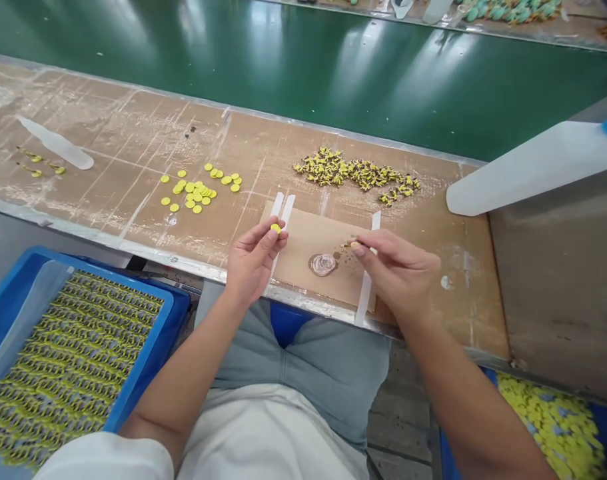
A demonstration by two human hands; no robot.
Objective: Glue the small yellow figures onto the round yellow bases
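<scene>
My left hand (250,257) pinches a small yellow disc (276,228) between thumb and fingertips above the bench edge. In my right hand (400,267), thumb and forefinger close on a small yellow and dark piece (352,244), whose exact kind is too small to make out. Between the hands, a round dab of pale brownish paste (324,265) sits on a cardboard sheet (308,230) held by white tape strips. Loose yellow discs (197,190) lie to the left. Beyond the cardboard is a heap of small yellow and dark pieces (353,170).
A blue tray (168,307) at lower left holds rows of yellow and dark pieces. At right, a white plastic bottle (528,170) leans by a metal panel (558,287). A bin of yellow pieces (548,420) stands below. A green belt (283,67) runs behind the bench.
</scene>
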